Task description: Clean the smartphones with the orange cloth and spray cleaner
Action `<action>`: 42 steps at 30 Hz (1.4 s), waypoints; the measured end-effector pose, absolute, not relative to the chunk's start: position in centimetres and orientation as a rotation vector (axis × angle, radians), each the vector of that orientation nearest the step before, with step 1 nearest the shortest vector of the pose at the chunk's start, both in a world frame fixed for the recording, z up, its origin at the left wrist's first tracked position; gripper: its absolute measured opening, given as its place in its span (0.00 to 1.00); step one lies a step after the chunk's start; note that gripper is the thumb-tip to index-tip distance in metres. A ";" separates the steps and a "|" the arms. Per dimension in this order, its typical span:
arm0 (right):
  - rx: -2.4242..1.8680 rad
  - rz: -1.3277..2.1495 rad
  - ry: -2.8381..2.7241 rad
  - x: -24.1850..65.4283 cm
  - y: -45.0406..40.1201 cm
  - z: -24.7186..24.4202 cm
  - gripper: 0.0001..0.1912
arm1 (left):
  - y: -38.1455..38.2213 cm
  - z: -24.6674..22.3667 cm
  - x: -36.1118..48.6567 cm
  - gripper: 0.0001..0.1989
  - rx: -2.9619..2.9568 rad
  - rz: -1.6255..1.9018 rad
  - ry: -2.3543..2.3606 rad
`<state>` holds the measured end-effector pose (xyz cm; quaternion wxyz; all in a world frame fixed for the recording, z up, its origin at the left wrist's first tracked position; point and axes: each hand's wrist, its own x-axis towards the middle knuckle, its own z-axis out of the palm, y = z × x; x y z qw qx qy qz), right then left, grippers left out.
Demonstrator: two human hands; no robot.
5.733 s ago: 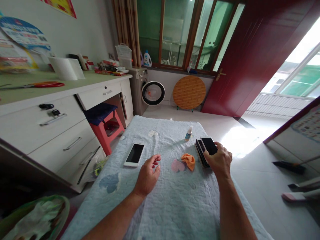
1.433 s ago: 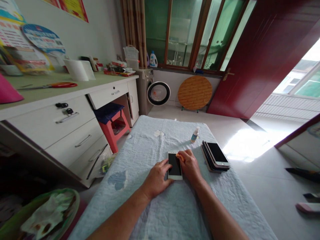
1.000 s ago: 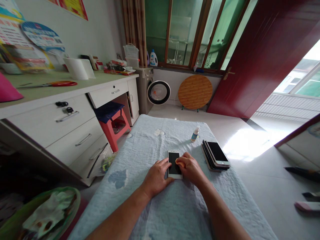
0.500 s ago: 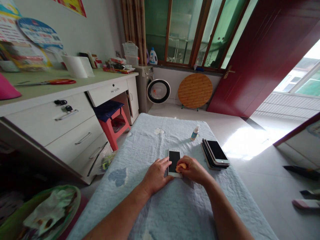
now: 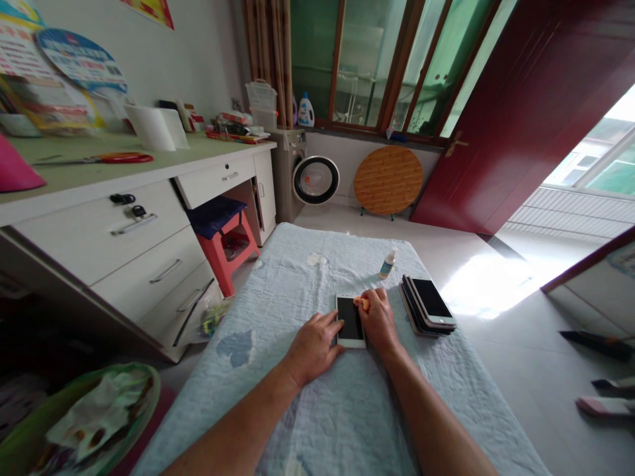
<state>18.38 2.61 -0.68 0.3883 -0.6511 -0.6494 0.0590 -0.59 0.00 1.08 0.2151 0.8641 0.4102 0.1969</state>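
A white-framed smartphone [image 5: 350,321] lies face up on the quilted cloth, its dark screen showing. My left hand [image 5: 314,344] holds it by the left side, fingertips on the screen's edge and thumb by the lower corner. Bunched in the closed fingers of my right hand [image 5: 380,322] is a small orange cloth [image 5: 362,303], pressed to the upper right of the screen. Beyond the phone stands a small spray bottle [image 5: 387,263] with a blue label. To the right is a stack of several phones [image 5: 429,304], a white one on top.
A pale blue quilted cover [image 5: 292,277] spreads under everything. On the left are a white desk [image 5: 114,231], a red stool [image 5: 231,248] and a waste basket [image 5: 153,390]. Behind stand an open washing machine [image 5: 285,172] and a round wooden tabletop [image 5: 388,180].
My right hand has slid the orange cloth from the lower right of the screen up toward its top right. My left hand stays at the phone's left side.
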 end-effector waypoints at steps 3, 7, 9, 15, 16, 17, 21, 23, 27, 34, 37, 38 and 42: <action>-1.647 0.159 -1.700 18.5 2.5 -0.5 0.06 | 0.0 0.9 -0.5 0.23 2.404 0.543 1.138; -1.572 0.228 -1.836 18.2 2.2 -0.3 0.07 | -0.1 0.9 -0.5 0.22 2.407 0.557 1.132; -1.529 0.262 -1.891 17.8 2.1 -0.3 0.09 | -0.1 1.1 -0.5 0.22 2.411 0.558 1.131; -1.394 0.283 -2.056 16.2 1.8 0.2 0.12 | -0.3 1.4 -0.6 0.22 2.405 0.568 1.130; -1.391 0.273 -2.076 16.1 1.7 0.3 0.12 | -0.3 1.4 -0.6 0.22 2.410 0.564 1.134; -1.400 0.258 -2.089 16.2 1.7 0.5 0.12 | -0.3 1.4 -0.6 0.22 2.417 0.560 1.140; -1.562 0.154 -2.046 17.0 1.7 0.6 0.13 | -0.4 1.1 -0.5 0.22 2.442 0.538 1.157; -1.674 0.086 -1.983 17.6 1.8 0.3 0.13 | -0.3 1.0 -0.4 0.22 2.452 0.529 1.164; -1.758 -0.013 -1.915 18.2 2.3 -0.4 0.14 | -0.2 1.0 -0.4 0.22 2.472 0.508 1.164; -1.620 0.081 -2.043 16.7 2.4 -0.1 0.15 | -0.2 1.3 -0.3 0.21 2.490 0.477 1.165; -1.528 0.110 -2.160 16.3 2.3 0.0 0.15 | -0.3 1.4 -0.3 0.21 2.499 0.487 1.157; -1.529 0.111 -2.180 16.3 2.2 0.0 0.15 | -0.3 1.4 -0.4 0.21 2.500 0.492 1.154; -1.614 0.103 -2.208 16.4 2.2 0.1 0.15 | -0.3 1.3 -0.4 0.22 2.493 0.500 1.164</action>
